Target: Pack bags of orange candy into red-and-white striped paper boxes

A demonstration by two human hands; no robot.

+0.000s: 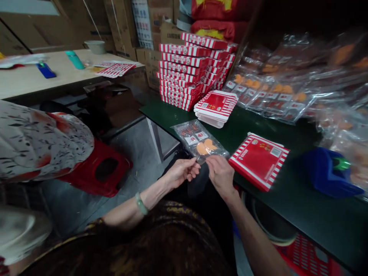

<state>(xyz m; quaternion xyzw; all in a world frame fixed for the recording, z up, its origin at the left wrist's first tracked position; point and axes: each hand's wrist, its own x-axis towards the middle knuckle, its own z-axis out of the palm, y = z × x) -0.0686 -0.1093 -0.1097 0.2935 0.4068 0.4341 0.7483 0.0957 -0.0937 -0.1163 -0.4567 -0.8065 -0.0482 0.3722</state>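
Note:
A clear plastic bag (198, 135) lies partly over the green table's edge, with orange shapes, white labels and small reddish pieces inside. My left hand (185, 170) pinches the bag's near edge between thumb and fingers. Close beside it, my right hand (220, 172) is closed on the same edge. To the right of that hand rests a flat red-and-white striped box (260, 160). Beyond the bag sits a small stack of flat striped cartons (216, 105).
Tall stacks of striped boxes (181, 76) stand at the back. Filled plastic bags (267, 90) are heaped at right, near a blue tape dispenser (330, 170). A person in a floral garment (43, 142) sits at left on a red stool (106, 168). Below is a red basket (307, 255).

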